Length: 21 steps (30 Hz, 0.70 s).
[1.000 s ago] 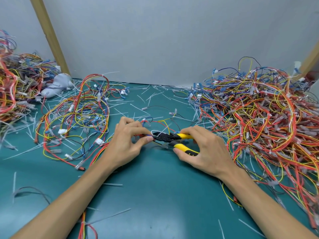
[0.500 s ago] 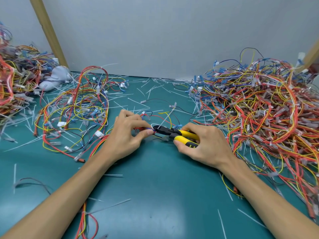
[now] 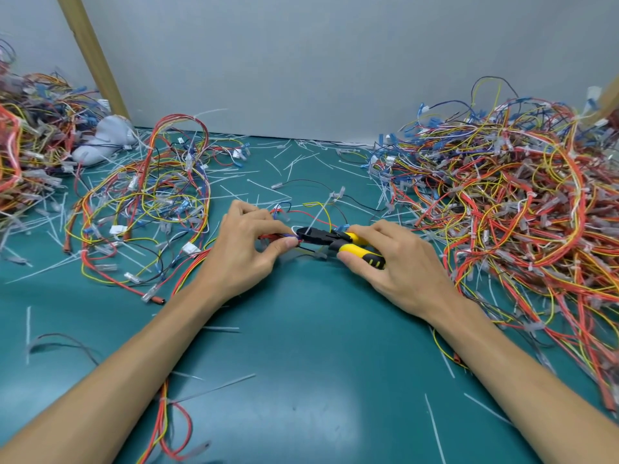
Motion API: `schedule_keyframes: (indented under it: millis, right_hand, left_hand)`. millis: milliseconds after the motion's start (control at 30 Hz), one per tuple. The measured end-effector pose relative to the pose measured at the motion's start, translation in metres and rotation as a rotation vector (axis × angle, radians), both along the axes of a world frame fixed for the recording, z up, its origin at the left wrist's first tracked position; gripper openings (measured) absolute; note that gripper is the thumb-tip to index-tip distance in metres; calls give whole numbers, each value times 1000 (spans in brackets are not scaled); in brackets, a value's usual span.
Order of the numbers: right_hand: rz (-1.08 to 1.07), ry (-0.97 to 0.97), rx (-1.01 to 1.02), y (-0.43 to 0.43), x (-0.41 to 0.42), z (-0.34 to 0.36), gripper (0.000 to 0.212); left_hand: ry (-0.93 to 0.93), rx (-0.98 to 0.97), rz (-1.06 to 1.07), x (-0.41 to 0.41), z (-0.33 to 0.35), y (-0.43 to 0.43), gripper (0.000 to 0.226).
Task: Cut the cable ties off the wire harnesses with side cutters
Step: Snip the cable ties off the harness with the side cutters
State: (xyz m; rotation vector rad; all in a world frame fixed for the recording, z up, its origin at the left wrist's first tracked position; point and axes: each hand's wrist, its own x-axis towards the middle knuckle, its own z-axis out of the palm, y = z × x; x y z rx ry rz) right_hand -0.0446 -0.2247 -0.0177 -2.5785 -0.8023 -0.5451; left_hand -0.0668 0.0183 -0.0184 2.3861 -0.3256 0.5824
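side cutters point(image 3: 321, 236) handles closer than before | axis crosswise, nose toward left grip point(image 3: 249, 244) pinching harness point(image 3: 277, 235) | right grip point(image 3: 398, 262) wraps handles

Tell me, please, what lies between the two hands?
In the head view, the side cutters, held by the right hand, reach across to the wire bundle pinched by the left hand.
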Motion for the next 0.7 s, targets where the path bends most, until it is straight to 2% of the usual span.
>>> schedule_keyframes:
  millis: [133, 500, 700]
  right_hand:
    - [-29, -39, 20, 2, -3, 2, 37]
    - [-96, 47, -23, 4, -4, 1, 45]
    - [-55, 61, -11, 3, -5, 4, 36]
  left_hand:
    - [9, -10, -24, 0, 1, 0, 8]
    - [-12, -1, -31, 1, -2, 0, 5]
    - [-2, 2, -34, 0, 0, 1, 5]
